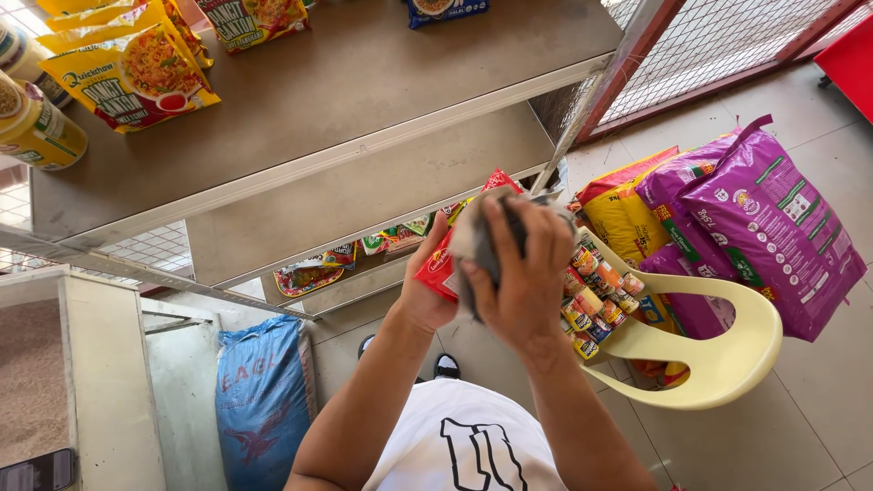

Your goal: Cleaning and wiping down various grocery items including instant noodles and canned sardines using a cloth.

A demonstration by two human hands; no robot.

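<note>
My left hand grips a red snack packet from below, in front of the metal shelf unit. My right hand presses a grey cloth against the packet's face, fingers wrapped over the cloth. Both hands are held together above my white shirt. Most of the packet is hidden behind the cloth and my right hand.
Metal shelves hold yellow noodle packets and a can at top left. A cream plastic chair holds several small cans. Purple sacks and a yellow sack stand right; a blue sack lower left.
</note>
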